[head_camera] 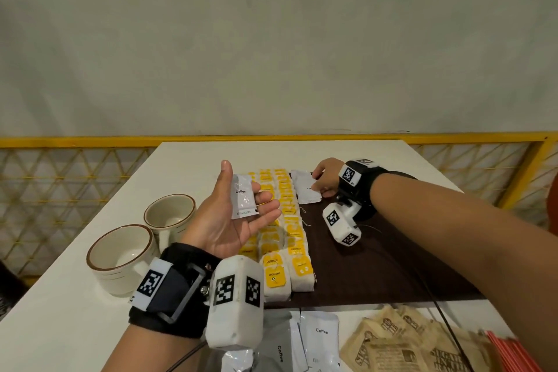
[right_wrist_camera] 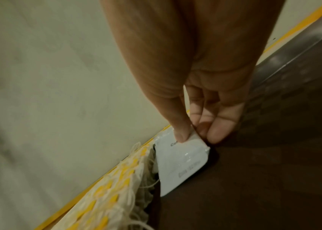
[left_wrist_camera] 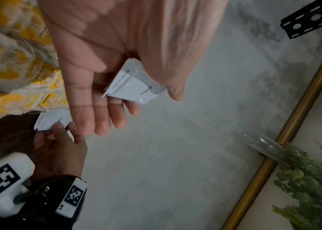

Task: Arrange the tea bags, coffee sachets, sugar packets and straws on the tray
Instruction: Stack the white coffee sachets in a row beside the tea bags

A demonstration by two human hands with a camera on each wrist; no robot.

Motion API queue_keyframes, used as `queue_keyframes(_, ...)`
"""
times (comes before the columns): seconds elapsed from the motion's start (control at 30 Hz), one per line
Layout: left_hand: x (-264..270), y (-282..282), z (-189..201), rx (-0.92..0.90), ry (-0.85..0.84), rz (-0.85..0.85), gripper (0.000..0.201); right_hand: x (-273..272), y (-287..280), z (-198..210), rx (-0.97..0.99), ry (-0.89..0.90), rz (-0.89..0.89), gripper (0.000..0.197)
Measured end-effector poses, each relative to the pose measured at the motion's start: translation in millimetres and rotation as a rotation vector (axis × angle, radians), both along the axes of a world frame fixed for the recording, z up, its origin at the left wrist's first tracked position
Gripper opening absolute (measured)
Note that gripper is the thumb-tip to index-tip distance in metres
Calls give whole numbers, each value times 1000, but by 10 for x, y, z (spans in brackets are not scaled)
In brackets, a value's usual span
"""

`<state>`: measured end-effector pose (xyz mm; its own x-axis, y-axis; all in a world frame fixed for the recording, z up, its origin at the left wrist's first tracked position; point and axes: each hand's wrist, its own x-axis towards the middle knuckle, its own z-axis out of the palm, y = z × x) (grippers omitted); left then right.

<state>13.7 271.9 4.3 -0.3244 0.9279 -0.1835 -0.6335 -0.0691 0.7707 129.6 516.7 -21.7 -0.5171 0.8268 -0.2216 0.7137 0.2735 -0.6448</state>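
My left hand [head_camera: 249,187] is raised palm up over the rows of yellow-tagged tea bags [head_camera: 287,226]. A white coffee sachet [head_camera: 244,202] lies on its fingers, with the thumb against the sachet's edge [left_wrist_camera: 132,87]. My right hand [head_camera: 317,186] reaches to the far end of the dark brown tray [head_camera: 377,266]. It pinches the edge of a second coffee sachet [right_wrist_camera: 181,163], which lies flat on the tray beside the tea bags [right_wrist_camera: 106,194]. Thumb and fingertips [right_wrist_camera: 181,135] meet on that sachet's near corner.
Two cream cups [head_camera: 120,254] [head_camera: 169,211] stand left of the tray. At the table's near edge lie more coffee sachets [head_camera: 317,338], brown sugar packets [head_camera: 392,341] and red straws [head_camera: 513,353]. A yellow railing [head_camera: 90,142] runs behind the table.
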Motion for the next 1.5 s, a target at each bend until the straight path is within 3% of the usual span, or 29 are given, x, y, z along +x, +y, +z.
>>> queue_keyframes(0.07, -7, -4, 1, 5, -3, 0, 63, -7, 42, -16, 32, -11, 24, 43)
queue_keyframes(0.17, -10, -7, -5, 9, -2, -1, 61, 1, 95, -38, 44, -17, -14, 21)
queue_keyframes(0.33, 23, -8, 4, -9, 22, -4, 46, 69, 73, 5, 26, -46, -40, 26)
queue_keyframes(0.43, 22, -6, -19, -1, 59, -8, 37, 168, -128, 174, -1, 253, -133, 21)
queue_keyframes(0.53, 66, 11, -33, 47, 271, 2, 39, 269, -650, 398, -191, 549, 45, 4)
queue_keyframes(0.57, 94, 22, -36, 70, 349, -1, 38, 300, -842, 443, -273, 562, 160, 1)
queue_keyframes(0.67, 227, 101, -31, 138, 494, -110, 35, 390, -1271, 482, -401, 552, 415, 19)
queue_keyframes(0.73, 291, 200, -30, 130, 684, -168, 32, 438, -1377, 474, -366, 602, 424, 23)
queue_keyframes(0.83, 356, 376, 40, 92, 813, -196, 39, 498, -1374, 495, -302, 656, 301, 13)
queue_keyframes(0.9, 312, 502, 130, 21, 919, -135, 41, 536, -1269, 490, -270, 634, 186, 11)
queue_keyframes(0.97, 194, 648, 218, -72, 1070, -62, 36, 577, -1042, 416, -208, 563, 55, 23)
queue_keyframes(1.07, -9, 896, 319, -256, 1213, -99, 16, 635, -687, 261, -211, 391, -61, 11)
queue_keyframes(1.17, -136, 1141, 366, -417, 1353, -202, 14, 625, -488, 56, -208, 151, -46, 22)
queue_keyframes(1.33, -151, 1565, 385, -610, 1727, -345, 30, 473, -422, -127, -112, 84, -20, 44)
queue_keyframes(1.5, -186, 1899, 295, -648, 1831, -373, 29, 306, -322, -150, -4, -21, 17, 24)
